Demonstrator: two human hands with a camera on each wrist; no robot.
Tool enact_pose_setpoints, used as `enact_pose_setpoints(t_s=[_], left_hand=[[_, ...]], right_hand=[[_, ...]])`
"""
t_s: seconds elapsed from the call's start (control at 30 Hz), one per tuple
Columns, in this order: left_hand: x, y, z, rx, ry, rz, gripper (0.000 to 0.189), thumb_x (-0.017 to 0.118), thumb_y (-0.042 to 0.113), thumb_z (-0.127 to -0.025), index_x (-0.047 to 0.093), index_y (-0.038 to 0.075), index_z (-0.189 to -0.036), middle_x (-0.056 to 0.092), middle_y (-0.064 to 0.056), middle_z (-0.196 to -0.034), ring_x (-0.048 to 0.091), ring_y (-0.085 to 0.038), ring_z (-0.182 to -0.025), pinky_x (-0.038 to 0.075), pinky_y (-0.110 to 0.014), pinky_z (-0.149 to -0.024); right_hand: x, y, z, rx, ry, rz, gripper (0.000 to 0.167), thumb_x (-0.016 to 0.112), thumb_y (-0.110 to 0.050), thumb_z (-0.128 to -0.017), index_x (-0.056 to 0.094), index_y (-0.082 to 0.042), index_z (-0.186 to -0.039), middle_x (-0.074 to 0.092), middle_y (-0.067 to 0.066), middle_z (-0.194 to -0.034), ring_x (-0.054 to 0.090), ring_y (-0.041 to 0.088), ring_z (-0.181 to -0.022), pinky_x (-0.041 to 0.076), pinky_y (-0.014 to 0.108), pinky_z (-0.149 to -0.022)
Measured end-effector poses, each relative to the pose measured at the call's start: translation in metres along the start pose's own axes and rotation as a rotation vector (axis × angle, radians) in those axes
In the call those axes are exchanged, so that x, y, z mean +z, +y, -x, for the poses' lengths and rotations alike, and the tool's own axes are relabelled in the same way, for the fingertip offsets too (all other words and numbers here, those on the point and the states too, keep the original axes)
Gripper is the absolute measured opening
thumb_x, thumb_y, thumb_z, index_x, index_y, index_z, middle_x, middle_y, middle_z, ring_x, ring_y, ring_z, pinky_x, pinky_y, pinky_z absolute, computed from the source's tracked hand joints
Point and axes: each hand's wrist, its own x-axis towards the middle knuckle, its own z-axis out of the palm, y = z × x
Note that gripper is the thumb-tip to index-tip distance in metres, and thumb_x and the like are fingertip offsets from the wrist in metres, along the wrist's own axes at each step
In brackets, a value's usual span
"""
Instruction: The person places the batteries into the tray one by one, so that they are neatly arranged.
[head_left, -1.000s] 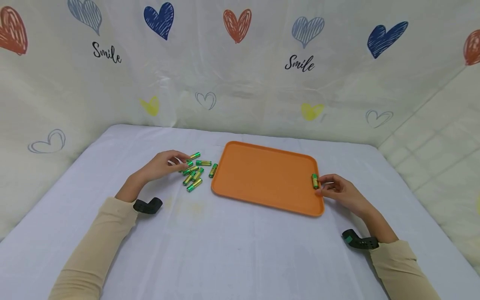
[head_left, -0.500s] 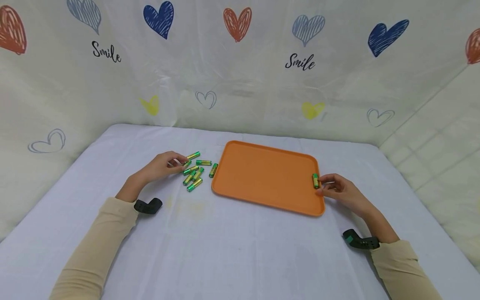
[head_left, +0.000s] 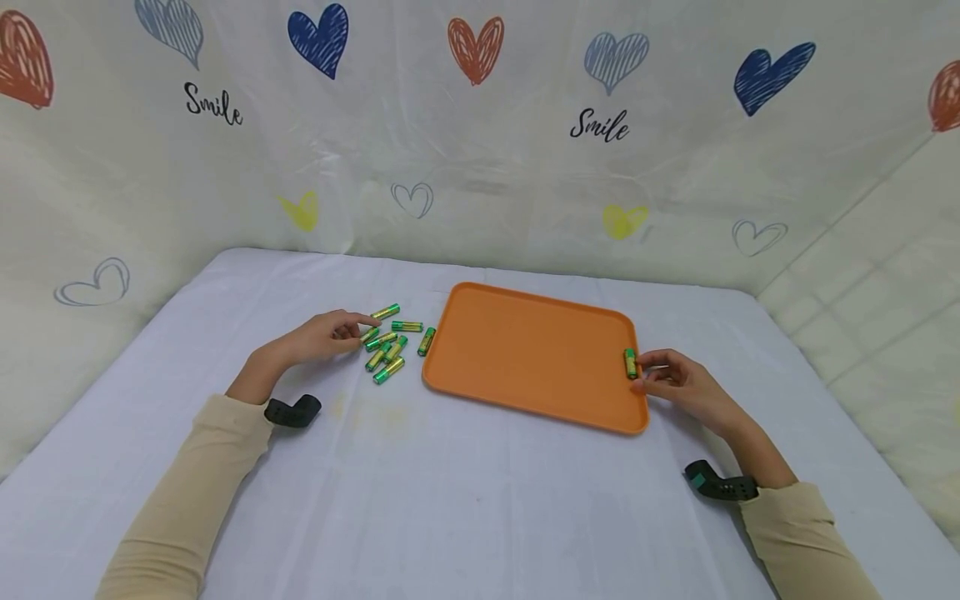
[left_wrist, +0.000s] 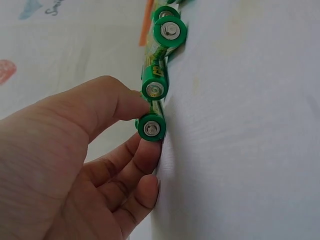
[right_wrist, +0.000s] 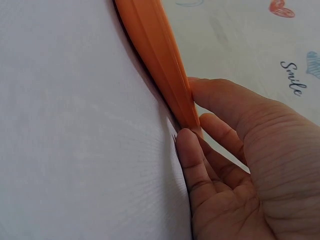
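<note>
- At the left edge of the loose group: one green-and-gold battery [head_left: 369, 335], lying on the counter [head_left: 480, 500], its end face plain in the left wrist view.
- Left hand [head_left: 322, 337]: thumb to one side of that battery, fingers to the other, clamped lightly on it.
- Change: the hand sits a little nearer the person than half a second ago; the index finger reaches straighter, and the battery is drawn slightly outward from the group. Judged as one piece being singled out; its transfer is not yet made.
- Other batteries [head_left: 389, 370]: seven, same colouring, close together on the counter, the rightmost just beside the tray. No shift noticed.
- Orange tray [head_left: 525, 358]: right of the group, flat, low-rimmed. Content unchanged, so the work seems barely begun.
- Tray battery [head_left: 630, 363]: one, inside the tray, along its right rim.
- Right hand [head_left: 686, 387]: unmoved; thumb and fingers clamped on the tray's right edge, seemingly steadying it. Contact with the tray battery: cannot tell.
- Beyond: pale backdrop [head_left: 510, 150], printed with hearts and "Smile".
</note>
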Motion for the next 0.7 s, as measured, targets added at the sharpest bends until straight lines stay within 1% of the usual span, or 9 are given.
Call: enact_pose_setpoints(t_s=[0.1,0.2,0.3,0.37,0.43,0.53,0.7], left_hand=[[-0.0001,-0.0006,0.0002,-0.002,-0.013,-0.008,0.041,0.055,0.007,-0.096,0.054,0.006,-0.137,0.055,-0.01,-0.103,0.051,-0.022,-0.09,0.042,-0.034,-0.079],[-0.0007,-0.0018,0.0011,0.01,-0.018,0.001,0.041,0.058,0.008,-0.095,0.054,0.006,-0.136,0.055,-0.01,-0.104,0.051,-0.022,-0.091,0.042,-0.034,-0.079],[-0.0015,-0.0026,0.0026,0.052,-0.012,0.018,0.043,0.063,0.011,-0.092,0.055,0.004,-0.134,0.055,-0.01,-0.101,0.051,-0.021,-0.09,0.042,-0.032,-0.078],[-0.0023,-0.0038,0.004,0.092,-0.006,0.023,0.045,0.066,0.014,-0.09,0.056,0.002,-0.132,0.055,-0.009,-0.099,0.051,-0.019,-0.088,0.042,-0.03,-0.076],[-0.0029,-0.0047,0.0047,0.114,-0.003,0.025,0.046,0.068,0.015,-0.089,0.056,0.001,-0.131,0.055,-0.008,-0.098,0.052,-0.018,-0.088,0.043,-0.029,-0.075],[-0.0032,-0.0059,0.004,0.102,-0.005,0.025,0.047,0.069,0.013,-0.088,0.056,0.0,-0.131,0.057,-0.008,-0.098,0.054,-0.018,-0.089,0.044,-0.029,-0.076],[-0.0033,-0.0073,0.0017,0.039,-0.004,0.029,0.05,0.073,0.012,-0.088,0.054,-0.001,-0.133,0.058,-0.009,-0.1,0.055,-0.02,-0.092,0.045,-0.032,-0.081]], right_hand=[[-0.0006,0.0,0.0011,0.002,0.003,-0.001,0.052,0.07,-0.027,-0.092,0.049,0.002,-0.129,0.056,0.012,-0.107,0.053,0.011,-0.088,0.044,0.019,-0.072],[-0.0006,0.0007,0.0011,-0.004,0.002,0.0,0.051,0.07,-0.026,-0.092,0.049,0.002,-0.129,0.056,0.012,-0.107,0.053,0.01,-0.088,0.044,0.019,-0.072],[-0.0005,0.0013,0.0011,-0.007,0.004,0.001,0.051,0.07,-0.026,-0.092,0.05,0.002,-0.129,0.056,0.012,-0.107,0.053,0.01,-0.088,0.044,0.019,-0.072],[-0.0004,0.0017,0.0011,-0.009,0.003,-0.001,0.051,0.07,-0.026,-0.092,0.05,0.002,-0.129,0.056,0.012,-0.108,0.053,0.01,-0.088,0.044,0.019,-0.072],[-0.0004,0.0017,0.0011,-0.01,0.004,-0.004,0.05,0.07,-0.026,-0.092,0.05,0.002,-0.129,0.056,0.012,-0.108,0.053,0.01,-0.088,0.044,0.019,-0.072],[-0.0002,0.002,0.001,-0.012,0.004,-0.006,0.05,0.07,-0.025,-0.092,0.05,0.001,-0.128,0.056,0.013,-0.109,0.053,0.01,-0.088,0.044,0.019,-0.072],[0.0006,0.003,0.0006,-0.011,0.006,-0.003,0.05,0.07,-0.026,-0.092,0.05,0.001,-0.128,0.056,0.012,-0.109,0.053,0.01,-0.088,0.044,0.019,-0.071]])
